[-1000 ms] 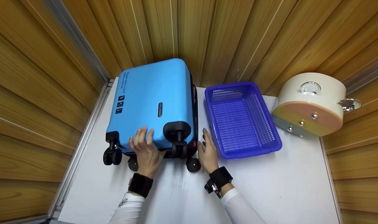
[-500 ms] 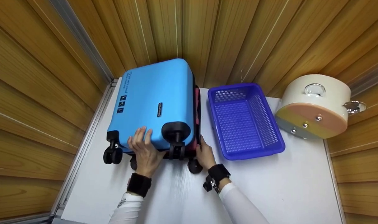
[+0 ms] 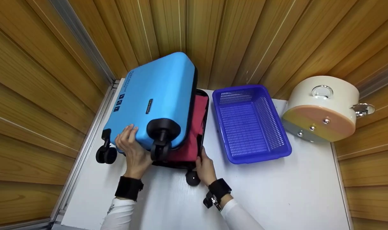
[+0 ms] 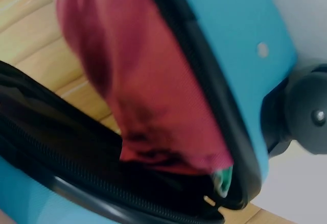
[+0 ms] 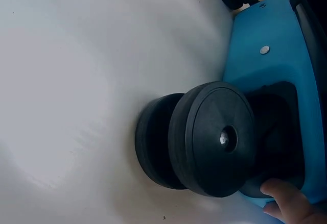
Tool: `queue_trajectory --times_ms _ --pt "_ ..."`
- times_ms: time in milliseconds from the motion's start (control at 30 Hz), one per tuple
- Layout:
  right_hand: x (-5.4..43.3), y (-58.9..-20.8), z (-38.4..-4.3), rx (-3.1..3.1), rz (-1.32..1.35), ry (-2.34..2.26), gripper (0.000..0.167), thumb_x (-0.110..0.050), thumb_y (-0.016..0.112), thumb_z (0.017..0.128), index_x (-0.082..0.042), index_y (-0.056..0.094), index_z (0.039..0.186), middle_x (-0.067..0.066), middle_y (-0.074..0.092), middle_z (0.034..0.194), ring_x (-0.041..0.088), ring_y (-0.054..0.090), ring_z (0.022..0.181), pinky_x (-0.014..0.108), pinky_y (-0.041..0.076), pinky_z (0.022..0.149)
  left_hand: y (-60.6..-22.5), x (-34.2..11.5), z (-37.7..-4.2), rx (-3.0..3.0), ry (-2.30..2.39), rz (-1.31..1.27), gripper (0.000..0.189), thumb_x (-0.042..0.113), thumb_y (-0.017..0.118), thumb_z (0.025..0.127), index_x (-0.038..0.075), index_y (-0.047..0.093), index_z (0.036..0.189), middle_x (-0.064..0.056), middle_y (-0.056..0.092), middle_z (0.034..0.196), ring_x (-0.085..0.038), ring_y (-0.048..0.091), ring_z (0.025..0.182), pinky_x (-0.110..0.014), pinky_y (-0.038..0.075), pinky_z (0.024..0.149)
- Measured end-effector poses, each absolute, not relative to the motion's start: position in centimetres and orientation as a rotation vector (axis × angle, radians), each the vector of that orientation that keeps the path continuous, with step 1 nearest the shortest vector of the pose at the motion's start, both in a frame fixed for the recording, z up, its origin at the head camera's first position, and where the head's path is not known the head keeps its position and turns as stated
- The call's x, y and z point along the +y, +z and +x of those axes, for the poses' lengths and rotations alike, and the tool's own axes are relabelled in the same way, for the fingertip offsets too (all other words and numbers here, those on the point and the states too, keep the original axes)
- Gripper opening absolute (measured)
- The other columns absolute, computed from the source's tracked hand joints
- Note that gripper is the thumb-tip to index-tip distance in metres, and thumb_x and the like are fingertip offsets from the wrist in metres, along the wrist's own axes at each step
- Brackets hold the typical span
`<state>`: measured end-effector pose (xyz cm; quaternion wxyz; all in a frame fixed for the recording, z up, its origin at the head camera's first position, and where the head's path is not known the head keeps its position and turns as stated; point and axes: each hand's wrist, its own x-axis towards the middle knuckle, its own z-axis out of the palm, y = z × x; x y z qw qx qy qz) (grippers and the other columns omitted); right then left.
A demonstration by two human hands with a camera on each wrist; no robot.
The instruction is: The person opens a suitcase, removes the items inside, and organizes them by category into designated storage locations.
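A light blue suitcase [image 3: 162, 86] lies on the white tabletop, its lid half raised and tilted to the left. Folded red cloth [image 3: 192, 143] shows in the lower shell, and the left wrist view shows the same red cloth [image 4: 148, 91] between the two zipped rims. My left hand [image 3: 134, 156] grips the lid's near edge, fingers on top and thumb hidden underneath. At the near right corner of the lower shell, my right hand [image 3: 207, 167] holds the rim, close to a black wheel [image 5: 219, 140]. Its fingertips are partly hidden.
A purple perforated basket [image 3: 245, 124] stands just right of the suitcase. Farther right is a cream round box [image 3: 324, 92] with silver feet and a coloured front bearing small knobs. Wood-patterned walls [image 3: 232, 38] enclose the tabletop at the back and sides.
The lid has lifted and shifted left with my left hand, baring more red cloth. My right hand has moved in against the lower shell's near right corner.
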<state>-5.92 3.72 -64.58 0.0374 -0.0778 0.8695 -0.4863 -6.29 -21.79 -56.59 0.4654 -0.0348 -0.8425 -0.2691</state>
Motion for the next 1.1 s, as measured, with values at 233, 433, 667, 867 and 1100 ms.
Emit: queue_trajectory --times_ms 233,433,667,867,1100 --pt "3.9 -65.0 -6.0 2.678 -0.245 -1.492 0.054 0.003 0.05 0.103 0.017 0.034 0.152 0.015 0.065 0.079 0.016 0.056 0.067 0.044 0.056 0.073 -54.6 -24.8 -6.5 -2.023 -0.83 -0.003 0.095 0.057 0.082 0.08 0.003 0.035 0.142 -0.027 0.039 0.143 -0.042 0.035 0.129 -0.056 0.021 0.109" --pt "4.1 -65.2 -6.0 2.64 -0.229 -1.545 0.056 0.001 0.051 0.102 0.015 0.034 0.154 0.039 0.062 0.127 0.037 0.069 0.103 0.054 0.055 0.097 -53.4 -27.2 -6.7 -2.002 -0.883 -0.031 0.099 0.028 0.096 0.058 0.009 0.044 0.14 -0.028 0.034 0.146 -0.044 0.03 0.128 -0.051 0.02 0.11" --pt "4.3 -65.4 -6.4 2.641 -0.22 -1.548 0.057 0.0 0.054 0.1 0.011 0.039 0.153 0.039 0.06 0.131 0.046 0.064 0.118 0.058 0.05 0.103 -51.8 -29.9 -7.0 -2.026 -1.278 0.13 0.08 -0.012 0.079 0.057 -0.006 0.051 0.133 -0.006 0.057 0.122 -0.017 0.049 0.112 -0.028 0.036 0.103" --pt "4.4 -65.3 -6.6 2.626 -0.217 -1.56 0.057 -0.001 0.055 0.099 0.012 0.04 0.152 0.038 0.06 0.132 0.046 0.063 0.12 0.057 0.049 0.105 -50.4 -32.2 -6.7 -2.09 -1.505 0.549 0.073 -0.007 0.082 0.069 -0.002 0.051 0.135 0.002 0.055 0.119 -0.011 0.052 0.104 -0.022 0.042 0.092" --pt "4.7 -65.3 -6.6 2.579 -0.21 -1.621 0.057 0.0 0.056 0.098 0.013 0.041 0.151 0.035 0.06 0.135 0.042 0.062 0.122 0.055 0.047 0.108 -50.4 -34.7 -6.6 -2.119 -1.586 0.862 0.027 0.01 0.074 0.083 0.0 0.068 0.107 0.005 0.065 0.092 -0.012 0.054 0.087 -0.019 0.045 0.081"
